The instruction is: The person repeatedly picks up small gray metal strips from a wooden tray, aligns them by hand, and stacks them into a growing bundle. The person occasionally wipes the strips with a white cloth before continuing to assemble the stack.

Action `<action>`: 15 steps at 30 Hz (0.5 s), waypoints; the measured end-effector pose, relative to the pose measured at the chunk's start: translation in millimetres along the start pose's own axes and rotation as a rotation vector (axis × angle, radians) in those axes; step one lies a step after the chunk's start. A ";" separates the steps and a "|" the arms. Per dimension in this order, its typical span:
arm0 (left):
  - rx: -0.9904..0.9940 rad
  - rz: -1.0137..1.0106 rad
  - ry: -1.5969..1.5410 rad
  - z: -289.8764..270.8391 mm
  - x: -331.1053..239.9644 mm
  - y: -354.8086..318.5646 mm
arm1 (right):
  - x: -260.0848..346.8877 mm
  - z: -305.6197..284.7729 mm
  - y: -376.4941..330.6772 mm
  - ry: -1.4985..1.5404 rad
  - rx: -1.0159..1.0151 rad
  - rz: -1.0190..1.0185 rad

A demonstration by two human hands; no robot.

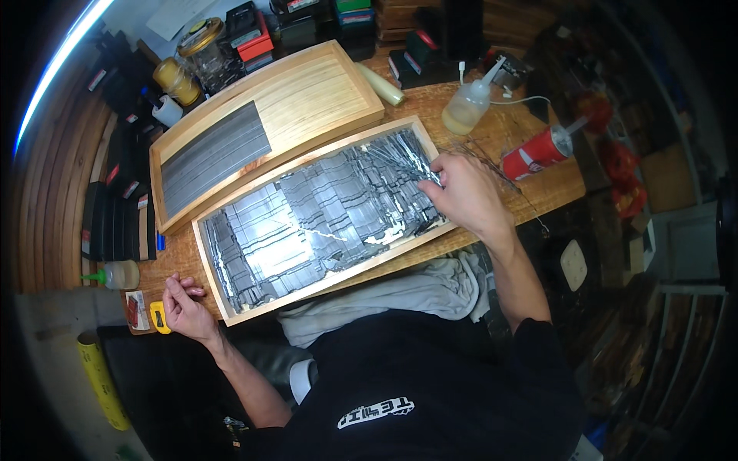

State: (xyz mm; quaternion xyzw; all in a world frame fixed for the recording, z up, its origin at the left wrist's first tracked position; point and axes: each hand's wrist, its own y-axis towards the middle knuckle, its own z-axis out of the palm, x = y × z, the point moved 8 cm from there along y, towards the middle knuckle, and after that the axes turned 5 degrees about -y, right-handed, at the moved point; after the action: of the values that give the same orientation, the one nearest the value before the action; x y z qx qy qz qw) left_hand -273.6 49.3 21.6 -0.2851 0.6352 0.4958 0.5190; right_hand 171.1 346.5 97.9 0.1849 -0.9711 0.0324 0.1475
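A shallow wooden tray [338, 270] stands at a slant on the workbench, filled with rows of thin, dark grey, shiny strips [323, 201]. At its right end the strips lie loose and jumbled. My right hand [469, 190] reaches over that end, with thumb and fingers bent down at the strips; what lies between the fingertips is too small to make out. Off the tray's left corner, my left hand [188, 309] has its fingers curled in, and I cannot see whether they hold anything. Beside it lies a small yellow tool [159, 316].
Behind stands a second wooden tray [323, 65] with flat grey strips [219, 157] laid side by side. To the right are a spouted squeeze bottle [467, 107], a tilted red can [538, 151] and thin wires. A green-tipped bottle [119, 274] sits at left; jars and boxes line the back.
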 end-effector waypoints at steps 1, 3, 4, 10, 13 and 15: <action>-0.005 -0.018 -0.002 0.1 0.6 -0.2 | -0.4 0.9 1.5 -0.020 -0.001 -0.008; -0.012 -0.024 0.003 0.4 1.2 -0.1 | -1.3 3.3 4.2 0.007 0.046 0.010; -0.017 -0.021 0.006 0.1 0.3 0.9 | -1.0 4.7 5.6 0.025 0.066 0.015; -0.026 -0.044 0.022 1.8 -1.0 0.9 | 3.9 4.9 5.8 -0.014 0.048 0.009; -0.032 -0.051 0.003 1.4 -0.2 1.3 | 3.6 8.5 8.5 -0.046 0.082 -0.001; -0.025 -0.050 -0.005 1.0 1.8 1.5 | 3.0 6.8 10.0 -0.048 0.092 0.012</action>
State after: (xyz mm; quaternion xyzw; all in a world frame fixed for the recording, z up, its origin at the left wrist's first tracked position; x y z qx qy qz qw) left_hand -275.0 51.0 20.4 -0.3059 0.6205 0.4913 0.5291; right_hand 162.9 354.0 92.3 0.1862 -0.9729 0.0736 0.1155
